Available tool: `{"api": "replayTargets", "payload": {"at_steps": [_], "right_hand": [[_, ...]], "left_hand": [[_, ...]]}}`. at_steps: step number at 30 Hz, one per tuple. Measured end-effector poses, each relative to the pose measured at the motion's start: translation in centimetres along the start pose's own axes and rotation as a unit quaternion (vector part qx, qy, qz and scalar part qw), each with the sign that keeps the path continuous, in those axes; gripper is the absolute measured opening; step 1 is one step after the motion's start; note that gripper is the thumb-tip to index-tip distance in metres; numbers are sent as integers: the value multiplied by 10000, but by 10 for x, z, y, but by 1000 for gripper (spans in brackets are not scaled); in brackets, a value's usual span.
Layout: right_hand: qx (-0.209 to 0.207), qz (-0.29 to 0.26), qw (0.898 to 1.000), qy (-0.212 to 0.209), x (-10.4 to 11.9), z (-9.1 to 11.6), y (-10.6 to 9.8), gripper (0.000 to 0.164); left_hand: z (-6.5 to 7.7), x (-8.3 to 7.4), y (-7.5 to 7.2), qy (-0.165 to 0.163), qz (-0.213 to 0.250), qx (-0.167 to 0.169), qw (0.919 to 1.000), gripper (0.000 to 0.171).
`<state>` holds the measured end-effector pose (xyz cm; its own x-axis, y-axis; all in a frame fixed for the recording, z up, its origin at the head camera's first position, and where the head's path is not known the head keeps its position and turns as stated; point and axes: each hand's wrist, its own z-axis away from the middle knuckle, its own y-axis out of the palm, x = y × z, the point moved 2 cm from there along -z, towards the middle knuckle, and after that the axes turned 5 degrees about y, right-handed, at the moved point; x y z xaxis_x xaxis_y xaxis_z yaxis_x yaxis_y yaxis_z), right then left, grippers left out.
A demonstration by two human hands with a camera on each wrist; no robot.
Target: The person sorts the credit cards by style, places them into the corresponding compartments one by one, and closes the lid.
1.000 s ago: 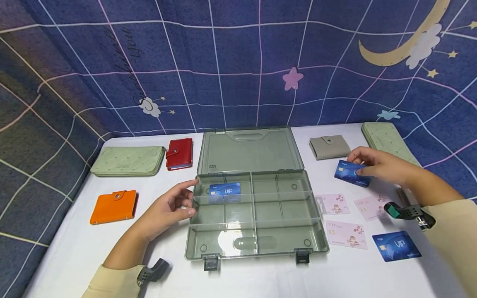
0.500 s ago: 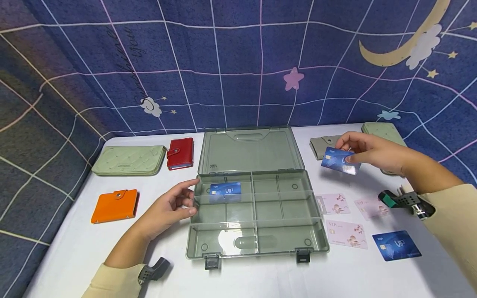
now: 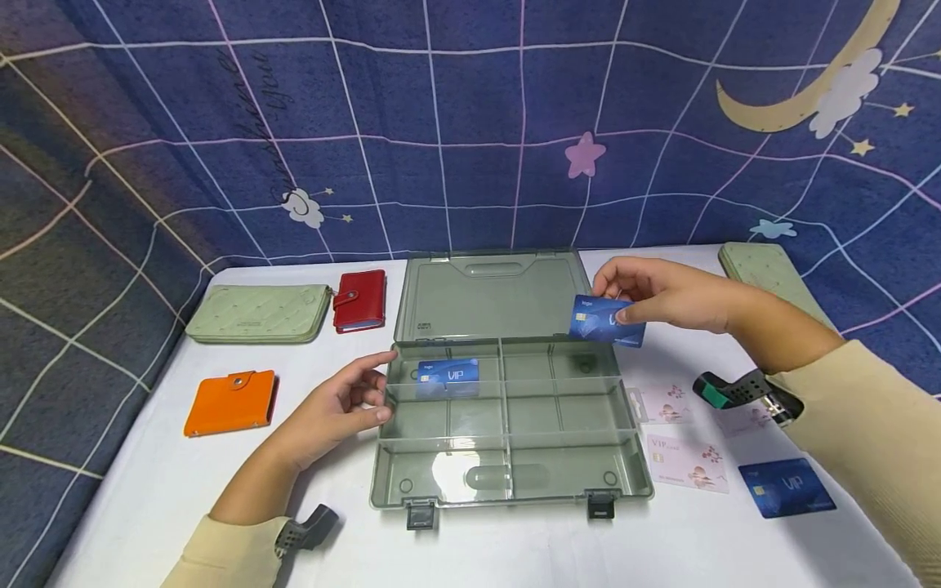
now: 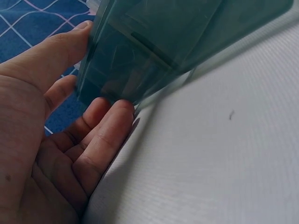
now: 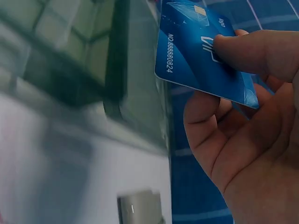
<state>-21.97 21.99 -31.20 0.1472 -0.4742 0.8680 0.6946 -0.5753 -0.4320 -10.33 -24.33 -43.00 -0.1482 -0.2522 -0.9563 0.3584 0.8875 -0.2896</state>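
My right hand [image 3: 665, 298] pinches a blue VIP card [image 3: 594, 320] between thumb and fingers, above the far right corner of the clear grey-green compartment box [image 3: 515, 500]. In the right wrist view the thumb lies across the face of the card [image 5: 191, 60]. The box lies with its lid [image 3: 488, 302] folded back. Another blue VIP card [image 3: 447, 376] is in its far left compartment. My left hand [image 3: 334, 416] rests against the box's left wall. Seen from the left wrist, that hand's relaxed fingers [image 4: 105, 140] touch the wall [image 4: 135, 60].
Pink cards [image 3: 687, 464] and a blue card [image 3: 787, 487] lie right of the box. On the left are an orange card holder [image 3: 229, 403], a red one [image 3: 360, 300] and a green wallet [image 3: 257, 313]. Another green wallet [image 3: 772, 273] sits behind my right arm.
My right hand has carried the blue card leftward, from beside the grey card holder to the box's far right corner. My left hand stays at the box wall.
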Motion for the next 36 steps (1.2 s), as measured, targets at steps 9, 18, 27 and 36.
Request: {"api": "replayTargets", "payload": {"at_steps": [9, 18, 27, 36], "right_hand": [[702, -21, 9969, -348, 22, -34, 44, 30], [1078, 127, 9919, -665, 48, -66, 88, 34], [1277, 408, 9871, -870, 63, -90, 129, 34], [1198, 1045, 9831, -906, 63, -98, 157, 34]], "left_hand": [[-1, -2, 1, 164, -68, 14, 9998, 75], [0, -1, 0, 97, -40, -27, 9999, 77], [0, 1, -1, 113, 28, -17, 9999, 77], [1, 0, 0, 52, 55, -22, 10000, 76]]}}
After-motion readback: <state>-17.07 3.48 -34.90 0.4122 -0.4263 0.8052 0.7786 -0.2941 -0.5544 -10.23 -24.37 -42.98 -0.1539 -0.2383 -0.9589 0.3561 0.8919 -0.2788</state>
